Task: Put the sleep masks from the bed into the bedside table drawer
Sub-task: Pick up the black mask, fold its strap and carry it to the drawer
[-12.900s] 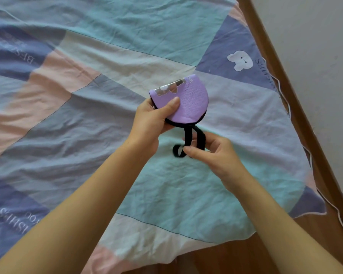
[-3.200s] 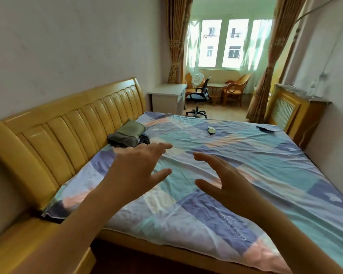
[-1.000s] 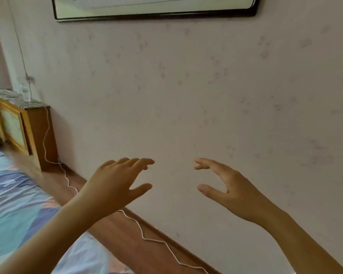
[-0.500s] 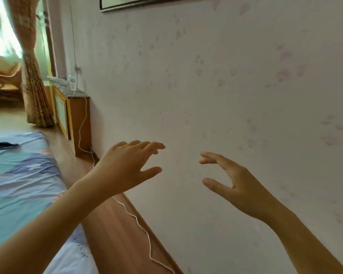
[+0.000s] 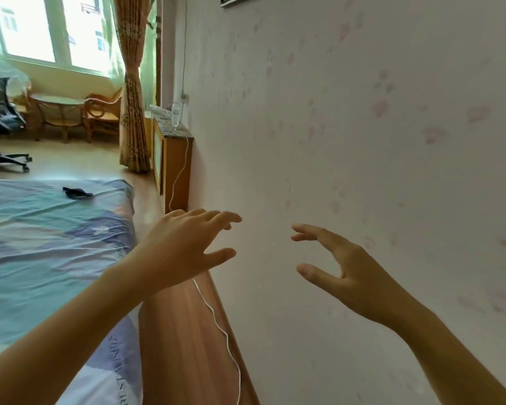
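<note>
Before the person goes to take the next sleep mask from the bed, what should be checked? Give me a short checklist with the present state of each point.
1. Left hand free, fingers spread, holding nothing: ok.
2. Right hand free: ok.
3. A dark sleep mask lies on the bed: ok.
4. Mask close enough to grip now: not ok, it lies at the far end of the bed.
5. Bedside table drawer open: cannot tell, not in view.
6. White cable on the floor beside the bed, kept away from feet: cannot tell.

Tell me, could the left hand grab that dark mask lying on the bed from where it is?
Probably not yet. The dark mask lies far up the bed, well beyond the empty left hand. Nothing blocks the way; the person must step closer.
</note>
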A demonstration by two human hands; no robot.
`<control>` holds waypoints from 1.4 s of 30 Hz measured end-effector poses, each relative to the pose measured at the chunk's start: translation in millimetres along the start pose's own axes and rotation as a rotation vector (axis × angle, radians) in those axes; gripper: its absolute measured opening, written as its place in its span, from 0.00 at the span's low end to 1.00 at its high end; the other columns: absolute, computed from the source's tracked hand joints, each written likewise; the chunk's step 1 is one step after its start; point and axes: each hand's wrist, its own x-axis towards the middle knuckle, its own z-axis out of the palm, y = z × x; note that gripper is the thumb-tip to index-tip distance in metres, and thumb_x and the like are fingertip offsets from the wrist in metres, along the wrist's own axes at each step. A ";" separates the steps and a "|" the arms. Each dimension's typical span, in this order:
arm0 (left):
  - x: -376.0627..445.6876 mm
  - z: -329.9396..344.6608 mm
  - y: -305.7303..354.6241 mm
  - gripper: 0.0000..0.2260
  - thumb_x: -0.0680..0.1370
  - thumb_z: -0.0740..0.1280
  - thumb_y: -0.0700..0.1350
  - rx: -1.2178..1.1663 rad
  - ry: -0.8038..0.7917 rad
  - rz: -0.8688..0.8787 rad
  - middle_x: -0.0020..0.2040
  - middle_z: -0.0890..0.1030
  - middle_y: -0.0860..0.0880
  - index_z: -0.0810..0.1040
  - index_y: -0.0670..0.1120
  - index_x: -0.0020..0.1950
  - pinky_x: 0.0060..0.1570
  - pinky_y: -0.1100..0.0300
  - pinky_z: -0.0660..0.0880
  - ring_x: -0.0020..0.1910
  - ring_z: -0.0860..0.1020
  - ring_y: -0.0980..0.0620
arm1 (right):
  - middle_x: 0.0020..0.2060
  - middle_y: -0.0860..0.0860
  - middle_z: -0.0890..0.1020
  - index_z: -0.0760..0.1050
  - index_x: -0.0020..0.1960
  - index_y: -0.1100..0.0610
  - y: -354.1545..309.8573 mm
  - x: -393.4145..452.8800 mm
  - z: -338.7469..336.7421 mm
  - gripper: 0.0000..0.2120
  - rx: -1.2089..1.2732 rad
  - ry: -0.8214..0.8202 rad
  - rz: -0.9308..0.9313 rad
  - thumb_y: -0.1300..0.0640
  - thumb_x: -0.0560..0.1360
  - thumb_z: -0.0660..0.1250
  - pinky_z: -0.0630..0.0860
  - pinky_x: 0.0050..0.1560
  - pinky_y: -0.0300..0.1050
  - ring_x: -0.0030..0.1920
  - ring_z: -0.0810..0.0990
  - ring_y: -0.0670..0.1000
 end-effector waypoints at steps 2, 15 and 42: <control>19.5 8.7 -17.9 0.27 0.75 0.60 0.63 0.001 0.004 -0.030 0.66 0.73 0.59 0.60 0.59 0.72 0.62 0.56 0.68 0.62 0.74 0.57 | 0.64 0.32 0.71 0.60 0.71 0.37 13.4 32.5 5.0 0.26 -0.008 -0.019 -0.030 0.43 0.75 0.63 0.62 0.60 0.29 0.66 0.67 0.34; 134.2 61.9 -131.6 0.26 0.74 0.63 0.61 0.053 0.008 -0.198 0.64 0.76 0.55 0.65 0.55 0.71 0.55 0.53 0.73 0.57 0.78 0.52 | 0.66 0.38 0.72 0.61 0.71 0.40 69.6 245.5 31.2 0.25 -0.008 -0.135 -0.172 0.46 0.76 0.64 0.66 0.67 0.40 0.66 0.70 0.39; 301.1 123.0 -337.8 0.25 0.74 0.63 0.61 0.280 -0.050 -0.683 0.64 0.76 0.58 0.65 0.58 0.69 0.53 0.58 0.71 0.58 0.77 0.55 | 0.67 0.40 0.73 0.64 0.67 0.37 147.9 636.6 161.2 0.22 0.403 -0.291 -0.535 0.47 0.75 0.65 0.69 0.67 0.45 0.66 0.70 0.41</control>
